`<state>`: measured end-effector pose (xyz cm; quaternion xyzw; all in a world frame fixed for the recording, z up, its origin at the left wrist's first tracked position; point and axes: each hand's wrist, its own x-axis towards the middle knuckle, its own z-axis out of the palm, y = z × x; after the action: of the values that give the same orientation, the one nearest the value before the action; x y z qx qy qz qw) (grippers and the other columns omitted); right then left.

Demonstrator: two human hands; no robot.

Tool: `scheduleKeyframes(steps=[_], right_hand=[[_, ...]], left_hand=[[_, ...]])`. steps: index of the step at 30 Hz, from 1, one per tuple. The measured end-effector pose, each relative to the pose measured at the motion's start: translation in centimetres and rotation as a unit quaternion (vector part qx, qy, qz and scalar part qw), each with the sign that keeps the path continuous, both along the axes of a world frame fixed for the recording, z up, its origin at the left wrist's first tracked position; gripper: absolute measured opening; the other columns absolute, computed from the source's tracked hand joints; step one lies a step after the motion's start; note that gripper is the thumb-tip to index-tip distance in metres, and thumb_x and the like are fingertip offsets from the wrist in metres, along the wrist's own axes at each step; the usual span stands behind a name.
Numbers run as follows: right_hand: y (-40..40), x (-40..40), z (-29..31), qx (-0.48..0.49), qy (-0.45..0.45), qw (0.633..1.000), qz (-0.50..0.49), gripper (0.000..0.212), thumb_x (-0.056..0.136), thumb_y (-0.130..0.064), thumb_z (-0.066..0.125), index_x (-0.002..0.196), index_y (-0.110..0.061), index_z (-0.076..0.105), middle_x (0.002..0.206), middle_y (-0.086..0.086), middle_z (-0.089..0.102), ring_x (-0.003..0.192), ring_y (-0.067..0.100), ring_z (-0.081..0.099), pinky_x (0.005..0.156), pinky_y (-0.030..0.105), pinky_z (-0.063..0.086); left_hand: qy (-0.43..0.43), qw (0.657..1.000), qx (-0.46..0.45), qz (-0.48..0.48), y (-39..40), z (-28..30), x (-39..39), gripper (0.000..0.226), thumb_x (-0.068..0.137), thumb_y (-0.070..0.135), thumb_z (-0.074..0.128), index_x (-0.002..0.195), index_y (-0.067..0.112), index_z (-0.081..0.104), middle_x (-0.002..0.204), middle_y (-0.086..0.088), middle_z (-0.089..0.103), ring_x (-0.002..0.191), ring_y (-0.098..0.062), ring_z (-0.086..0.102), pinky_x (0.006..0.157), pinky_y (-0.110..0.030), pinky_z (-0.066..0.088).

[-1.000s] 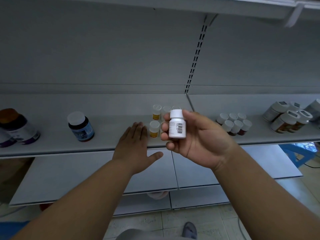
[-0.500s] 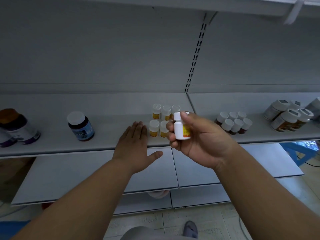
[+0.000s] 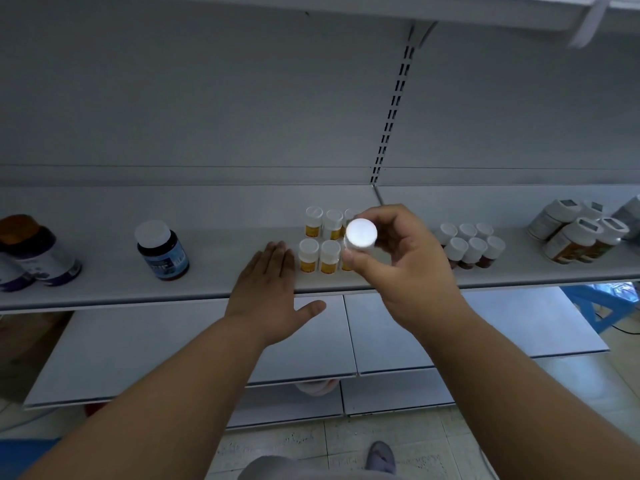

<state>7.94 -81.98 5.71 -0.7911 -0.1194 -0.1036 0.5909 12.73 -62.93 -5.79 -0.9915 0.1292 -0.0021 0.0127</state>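
Note:
My right hand [image 3: 405, 258] grips a small white pill bottle [image 3: 361, 234] between thumb and fingers, tipped so that its round white end faces me. It hangs just in front of a cluster of several small white-capped bottles with yellow labels [image 3: 320, 245] on the grey shelf [image 3: 207, 275]. My left hand [image 3: 268, 282] lies flat, fingers straight, on the shelf's front edge, just left of that cluster and holding nothing.
A dark bottle with a blue label [image 3: 161, 251] stands to the left; more dark bottles [image 3: 33, 252] sit at the far left. Brown white-capped bottles [image 3: 469, 245] and larger tubs [image 3: 581, 233] stand to the right. A lower shelf [image 3: 173, 348] juts out beneath.
My right hand has turned the bottle, from label facing me, to side on, to its round end toward me, and moved it slightly nearer the shelf. My left hand has stayed put.

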Motion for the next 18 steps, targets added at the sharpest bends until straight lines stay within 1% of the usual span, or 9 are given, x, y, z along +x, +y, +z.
scheduleKeyframes(steps=[2,5,8,10,12,13,14,16,18], right_hand=[[-0.2,-0.4,-0.6,-0.082,-0.115,0.990,-0.024,0.033,0.079,-0.008,0.078,0.106,-0.017,0.063,0.111,-0.004,0.065,0.110,0.012,0.060,0.096,0.028,0.047],[-0.5,-0.7,-1.6,-0.168,-0.256,0.952,-0.023,0.027,0.078,0.001,0.077,0.102,-0.003,0.065,0.116,0.010,0.063,0.115,0.020,0.059,0.098,0.028,0.046],[-0.4,-0.8,-1.7,-0.190,-0.307,0.932,-0.025,0.021,0.078,0.004,0.075,0.098,0.003,0.068,0.111,0.016,0.063,0.112,0.027,0.060,0.096,0.032,0.048],[-0.4,-1.0,-1.1,-0.200,-0.291,0.935,-0.023,0.023,0.079,-0.003,0.077,0.101,-0.002,0.067,0.107,0.010,0.065,0.107,0.021,0.062,0.093,0.029,0.048],[-0.2,-1.6,-0.1,-0.153,-0.153,0.976,-0.023,0.028,0.079,-0.017,0.078,0.104,-0.014,0.066,0.099,-0.002,0.069,0.095,0.010,0.064,0.085,0.022,0.051],[0.0,-1.9,0.8,-0.082,-0.033,0.996,-0.009,0.029,0.077,-0.022,0.078,0.103,-0.018,0.066,0.094,-0.003,0.071,0.088,0.010,0.067,0.079,0.020,0.053],[0.2,-1.9,1.4,0.006,0.082,0.996,0.015,0.028,0.076,-0.026,0.076,0.101,-0.017,0.067,0.089,0.002,0.073,0.082,0.013,0.069,0.073,0.022,0.056],[0.1,-1.6,2.1,0.132,0.245,0.959,0.050,0.033,0.074,-0.034,0.070,0.097,-0.010,0.067,0.081,0.013,0.072,0.069,0.023,0.070,0.060,0.027,0.056],[-0.1,-1.0,2.3,0.218,0.343,0.912,0.062,0.042,0.075,-0.038,0.067,0.097,-0.003,0.065,0.074,0.015,0.067,0.059,0.023,0.063,0.052,0.027,0.050]], left_hand=[[0.000,1.000,-0.001,0.000,0.0,0.0,0.0,0.113,0.077,0.086,0.012,0.157,0.008,0.003,0.166,-0.009,0.000,0.153,-0.024,-0.004,0.121,-0.036,-0.005],[0.005,1.000,-0.007,-0.002,0.0,0.0,0.1,0.110,0.080,0.086,0.018,0.157,0.008,0.003,0.166,-0.009,0.000,0.153,-0.024,-0.005,0.122,-0.037,-0.004],[0.005,1.000,-0.011,-0.003,0.0,0.1,0.0,0.111,0.080,0.086,0.017,0.157,0.008,0.003,0.166,-0.009,-0.001,0.153,-0.024,-0.006,0.122,-0.037,-0.004],[0.004,1.000,-0.010,-0.003,0.0,0.0,0.0,0.112,0.079,0.087,0.016,0.157,0.008,0.003,0.166,-0.009,0.000,0.153,-0.024,-0.005,0.122,-0.037,-0.004],[0.004,1.000,-0.005,-0.003,0.1,-0.1,0.1,0.116,0.074,0.089,0.008,0.157,0.008,0.003,0.166,-0.009,0.001,0.153,-0.024,-0.004,0.122,-0.037,-0.003],[0.001,1.000,-0.005,-0.004,0.2,-0.2,0.1,0.118,0.071,0.089,0.003,0.157,0.008,0.004,0.166,-0.009,0.003,0.153,-0.024,-0.002,0.122,-0.037,-0.002],[-0.003,1.000,-0.008,-0.004,0.2,-0.3,0.2,0.120,0.069,0.089,0.000,0.157,0.008,0.006,0.166,-0.010,0.005,0.153,-0.024,0.000,0.123,-0.037,0.000],[-0.009,1.000,-0.015,-0.005,0.2,-0.3,0.3,0.120,0.068,0.089,0.001,0.156,0.007,0.011,0.165,-0.011,0.011,0.153,-0.026,0.006,0.123,-0.038,0.005],[-0.010,1.000,-0.015,-0.006,0.2,-0.3,0.2,0.121,0.068,0.089,0.001,0.156,0.007,0.012,0.165,-0.011,0.011,0.153,-0.026,0.006,0.123,-0.038,0.005]])
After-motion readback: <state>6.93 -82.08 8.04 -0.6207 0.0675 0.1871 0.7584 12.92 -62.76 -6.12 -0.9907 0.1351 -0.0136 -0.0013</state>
